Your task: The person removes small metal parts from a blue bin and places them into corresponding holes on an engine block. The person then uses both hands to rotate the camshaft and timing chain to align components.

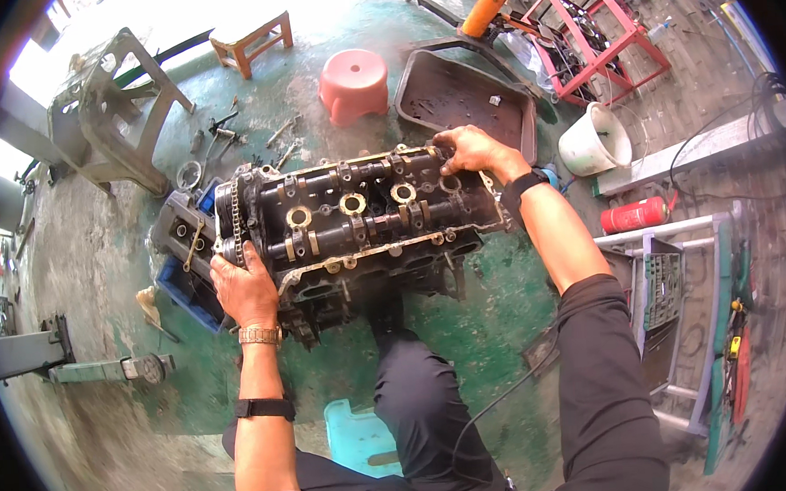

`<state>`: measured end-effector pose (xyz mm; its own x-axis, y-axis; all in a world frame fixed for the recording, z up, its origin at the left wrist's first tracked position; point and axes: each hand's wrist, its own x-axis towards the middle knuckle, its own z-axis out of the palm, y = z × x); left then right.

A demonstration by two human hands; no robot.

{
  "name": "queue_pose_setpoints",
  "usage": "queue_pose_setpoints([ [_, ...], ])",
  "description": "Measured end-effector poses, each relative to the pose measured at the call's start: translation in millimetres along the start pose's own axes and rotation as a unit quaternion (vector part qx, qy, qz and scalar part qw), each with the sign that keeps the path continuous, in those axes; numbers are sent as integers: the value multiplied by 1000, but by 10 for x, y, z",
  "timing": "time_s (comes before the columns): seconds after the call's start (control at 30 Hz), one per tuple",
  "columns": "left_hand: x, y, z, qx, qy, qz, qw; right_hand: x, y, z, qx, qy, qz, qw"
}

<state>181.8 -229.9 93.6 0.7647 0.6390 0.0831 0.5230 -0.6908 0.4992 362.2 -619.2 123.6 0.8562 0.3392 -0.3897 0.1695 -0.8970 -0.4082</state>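
Observation:
In front of my knees is a greasy engine cylinder head [378, 221], its camshafts and round brass-coloured plug openings facing up. A timing chain [236, 210] runs across its left end. My left hand [247, 290] grips the near left corner beside the chain, with a finger on top and the rest hidden below the edge. At the far right corner, my right hand [477, 148] is closed over the edge, thumb toward me. Whether the cylinder head rests on something or hangs in my hands, I cannot tell.
Left of the cylinder head lie a blue crate [187, 294] and metal parts. Beyond are a pink stool [354, 86], a dark drip tray [456, 98] and scattered tools. At right stand a white bucket [594, 140], a red fire extinguisher [634, 215] and a metal frame [717, 316].

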Motion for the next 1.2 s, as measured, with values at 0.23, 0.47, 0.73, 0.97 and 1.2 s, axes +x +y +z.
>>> queue_pose_setpoints([
  [0.23,-2,-19,7,-4,-1,1,1000,25,51,-69,76,-40,-8,996],
  [0.47,2,-23,-2,5,-5,-2,1000,-183,-62,121,34,82,-25,996],
  [0.73,9,-36,19,16,-5,-2,1000,-255,-108,221,-65,184,-72,978],
  [0.97,6,-45,6,15,-16,0,1000,-353,173,294,181,290,16,940],
  [1.2,-3,-13,3,6,-6,-6,1000,-432,440,274,378,213,24,901],
])
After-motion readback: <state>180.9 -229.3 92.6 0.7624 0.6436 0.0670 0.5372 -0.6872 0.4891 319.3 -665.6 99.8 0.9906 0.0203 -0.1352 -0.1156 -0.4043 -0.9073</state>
